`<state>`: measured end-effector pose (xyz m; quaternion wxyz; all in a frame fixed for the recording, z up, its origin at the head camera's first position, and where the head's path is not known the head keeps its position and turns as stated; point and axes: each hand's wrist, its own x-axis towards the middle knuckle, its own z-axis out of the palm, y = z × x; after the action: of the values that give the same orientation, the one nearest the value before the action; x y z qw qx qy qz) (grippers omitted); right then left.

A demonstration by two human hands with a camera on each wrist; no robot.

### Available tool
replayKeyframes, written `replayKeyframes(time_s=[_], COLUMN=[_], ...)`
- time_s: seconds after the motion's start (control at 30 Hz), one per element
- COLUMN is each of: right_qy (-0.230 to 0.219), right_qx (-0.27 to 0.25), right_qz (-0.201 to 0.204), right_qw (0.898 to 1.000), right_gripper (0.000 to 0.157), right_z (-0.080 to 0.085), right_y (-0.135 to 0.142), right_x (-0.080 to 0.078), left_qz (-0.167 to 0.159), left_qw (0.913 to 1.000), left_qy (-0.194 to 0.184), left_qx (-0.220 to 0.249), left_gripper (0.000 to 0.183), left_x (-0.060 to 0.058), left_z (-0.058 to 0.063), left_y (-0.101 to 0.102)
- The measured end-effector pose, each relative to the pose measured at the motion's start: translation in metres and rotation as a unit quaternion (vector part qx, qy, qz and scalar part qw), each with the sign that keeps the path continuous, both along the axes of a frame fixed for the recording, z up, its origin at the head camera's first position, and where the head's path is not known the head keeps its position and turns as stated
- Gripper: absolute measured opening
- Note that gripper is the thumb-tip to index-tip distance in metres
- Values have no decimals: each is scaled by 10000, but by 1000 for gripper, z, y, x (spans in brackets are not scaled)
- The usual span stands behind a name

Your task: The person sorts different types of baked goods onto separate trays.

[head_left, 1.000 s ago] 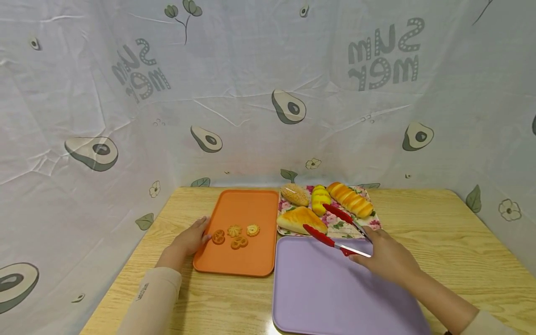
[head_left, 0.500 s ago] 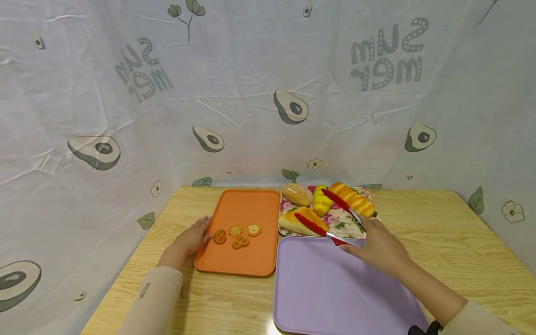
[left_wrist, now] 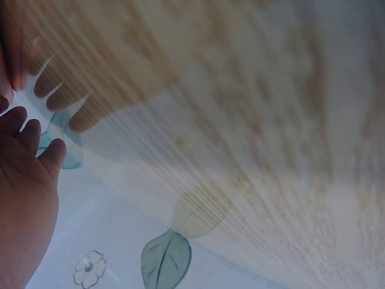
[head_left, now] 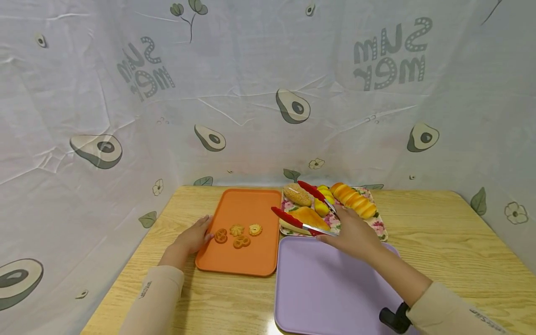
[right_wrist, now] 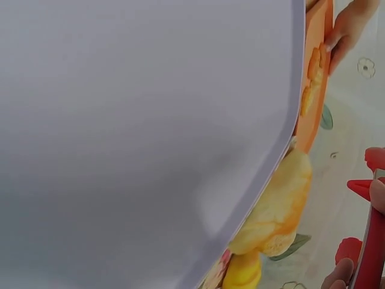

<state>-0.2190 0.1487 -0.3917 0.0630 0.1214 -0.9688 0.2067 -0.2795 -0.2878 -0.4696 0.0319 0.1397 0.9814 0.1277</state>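
Note:
My right hand holds red-tipped metal tongs, arms spread with nothing between the tips. They hover above the left part of the floral tray. Below or behind them are a wedge-shaped bread, a sesame bun and a yellow roll, partly covered by the tongs. In the right wrist view only some fingers and part of the tongs show. My left hand rests at the left edge of the orange tray, with its fingers loosely extended. Several small cookies lie on that tray.
A lilac tray lies in front, below my right forearm. A long ridged loaf sits at the right of the floral tray. The wooden table meets a printed curtain at the back and sides.
My right hand has carried the spread tongs leftward across the floral tray, so their tips now reach toward the orange tray's right edge. The left hand stays at the orange tray.

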Motion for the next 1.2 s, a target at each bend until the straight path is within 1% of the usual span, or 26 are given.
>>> replayKeyframes(time_s=[0.23,0.33,0.47,0.63,0.9,1.03,1.2], right_qy=[-52,-193,-370,-450,-590,-604,-702], right_qx=[261,300,394,546,639,664,709], right_qz=[93,83,103,179,309,400,381], right_qw=[9996,9993,9985,9973,9957,9952,9943], right_gripper=[105,108,108,102,96,91,86], right_z=[-2,-2,-2,-5,-11,-14,-18], right_y=[-22,-31,-42,-56,-70,-76,-83], right_x=[-8,-10,-12,-13,-16,-17,-17], left_qz=[-43,-70,-37,-38,51,56,34], left_qw=[10000,10000,10000,10000,10000,10000,10000], left_qy=[34,51,28,18,-69,-66,-39], left_qx=[19,-19,-30,-51,42,0,27], left_gripper=[60,59,59,60,61,61,60], left_x=[1,2,2,1,1,1,0], left_z=[1,1,3,1,1,0,0], left_y=[2,2,2,1,-1,-1,-2])
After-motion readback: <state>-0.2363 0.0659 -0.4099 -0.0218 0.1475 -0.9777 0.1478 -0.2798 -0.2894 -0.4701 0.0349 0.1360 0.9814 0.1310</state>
